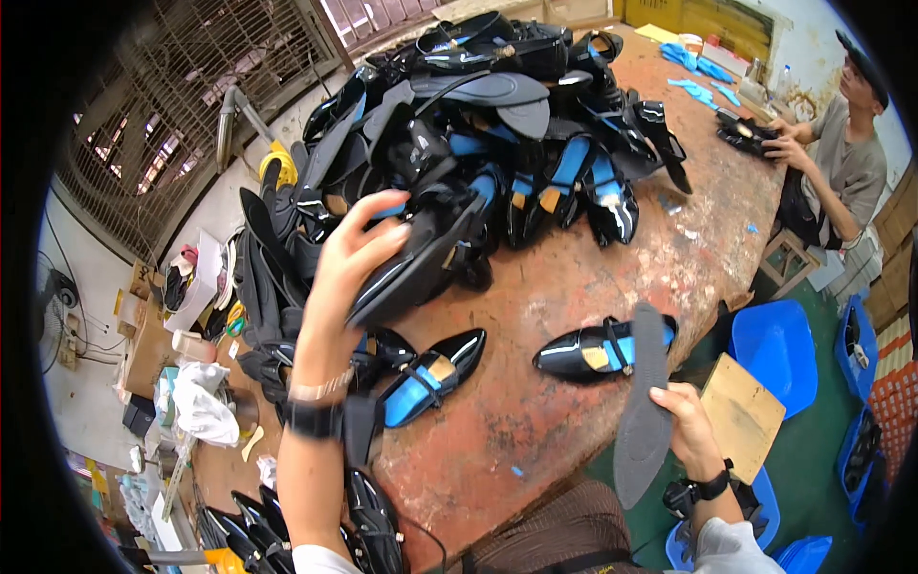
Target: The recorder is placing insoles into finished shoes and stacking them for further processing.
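My left hand [359,253] reaches into the big pile of shiny black strap shoes [459,143]. Its curled fingers grip a black shoe [406,273], slightly blurred, at the pile's near side. In my right hand [684,421], a dark grey textured shoe sole [643,421] is held up near the table's right edge, between thumb and fingers. Behind that sole, a pointed black shoe [574,352] with a blue insole lies on the table. Another black shoe [449,368], also blue inside, rests to the right of my left forearm.
The worn reddish table [535,430] carries more black shoes [368,521] at its near left. At the far right a person [841,153] handles a black shoe. Blue gloves [693,62] lie at the back. Blue bins [779,349] and a wooden board [741,411] are right of the table.
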`<state>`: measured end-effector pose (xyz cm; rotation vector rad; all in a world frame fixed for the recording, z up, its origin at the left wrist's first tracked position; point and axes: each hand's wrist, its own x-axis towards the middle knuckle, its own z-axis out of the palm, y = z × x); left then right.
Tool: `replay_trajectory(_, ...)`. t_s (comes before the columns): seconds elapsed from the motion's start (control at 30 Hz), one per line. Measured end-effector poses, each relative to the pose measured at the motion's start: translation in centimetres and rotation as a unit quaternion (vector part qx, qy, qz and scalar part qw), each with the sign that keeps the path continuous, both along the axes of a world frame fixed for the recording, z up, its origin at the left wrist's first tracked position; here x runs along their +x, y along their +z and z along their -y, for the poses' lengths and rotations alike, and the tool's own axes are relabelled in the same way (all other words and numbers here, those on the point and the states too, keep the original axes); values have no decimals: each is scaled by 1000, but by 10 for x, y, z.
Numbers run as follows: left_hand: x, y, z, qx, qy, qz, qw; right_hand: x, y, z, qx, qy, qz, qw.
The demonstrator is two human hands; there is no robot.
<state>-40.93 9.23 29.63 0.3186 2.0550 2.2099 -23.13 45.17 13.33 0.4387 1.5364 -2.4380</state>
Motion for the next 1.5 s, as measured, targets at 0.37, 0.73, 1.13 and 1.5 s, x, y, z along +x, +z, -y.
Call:
replay_trajectory(0.37, 296, -150, -33, -206, 310, 167, 913, 8, -9, 78, -56, 202, -24, 978)
replay_trajectory(0.73, 326, -195, 71, -605, 157, -37, 780, 30, -14, 123, 525, 287, -494, 632)
replay_trajectory(1.13, 359, -240, 54, -416, 263, -75, 867, 26, -61, 219, 356, 403, -536, 651)
replay_trajectory(1.5, 363, -266, 53, -295, 296, -97, 903, 38, -72, 253, 323, 469, -516, 640)
